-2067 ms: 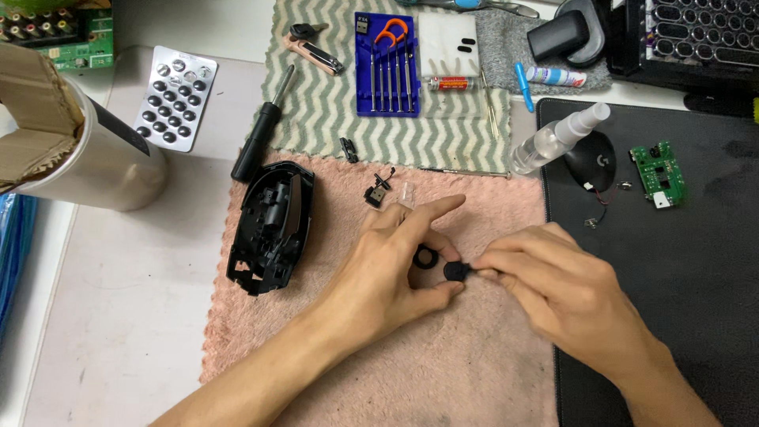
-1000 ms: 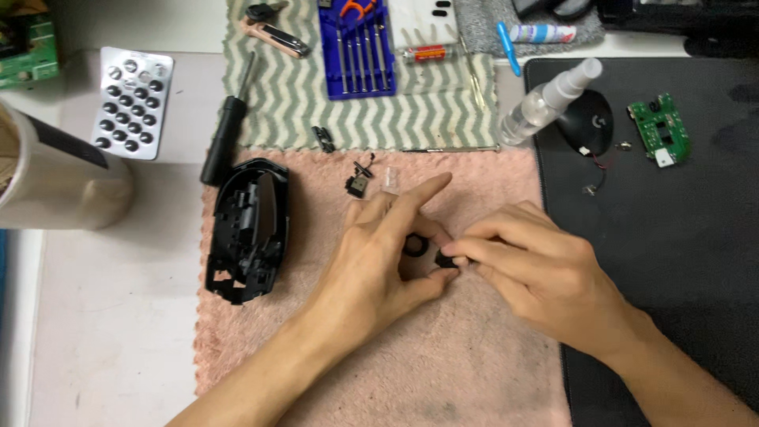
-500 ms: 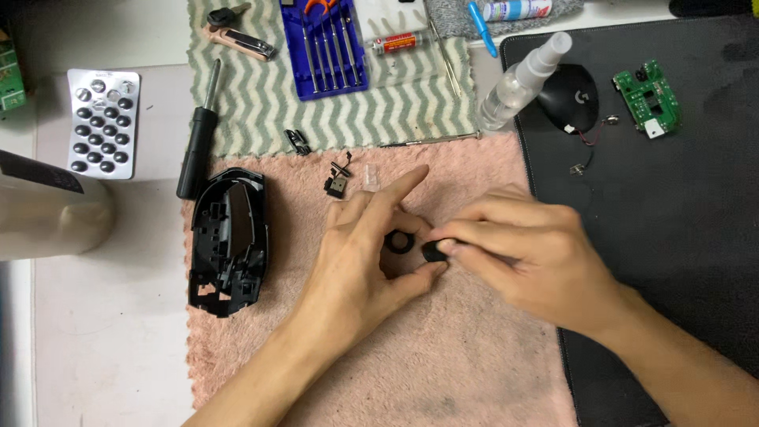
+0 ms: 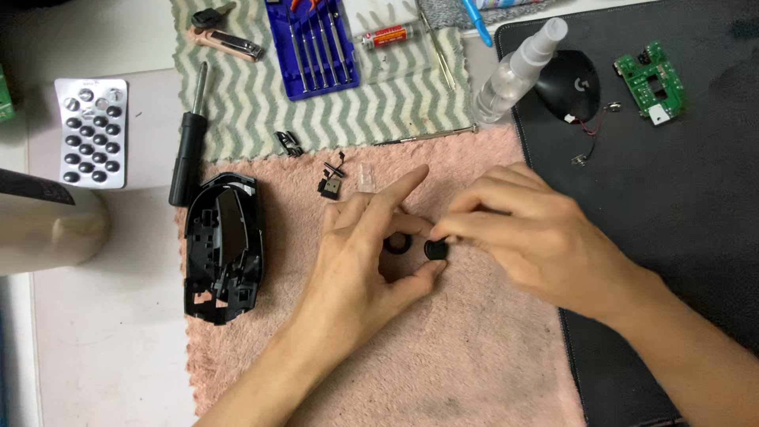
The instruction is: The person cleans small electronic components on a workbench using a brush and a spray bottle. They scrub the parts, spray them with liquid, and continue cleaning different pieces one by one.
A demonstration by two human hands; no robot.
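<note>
A small black wheel [image 4: 436, 250] sits pinched between the fingertips of the right hand [image 4: 530, 237], just above the pink towel [image 4: 474, 348]. It looks tiny, light and hard, and it could slip away, so holding it by its round edge seems best. A little black ring [image 4: 396, 243] rests beside it, inside the curl of the left hand [image 4: 365, 261], whose thumb touches the wheel while its pointer finger sticks out. Left of the hands lies a black plastic shell [image 4: 222, 247]. Farther up, a blue tray of small screwdrivers [image 4: 311, 43] lies on a striped cloth [image 4: 261, 111]. A silver pill sheet [image 4: 92, 132] is on the white surface [image 4: 103, 348].
</note>
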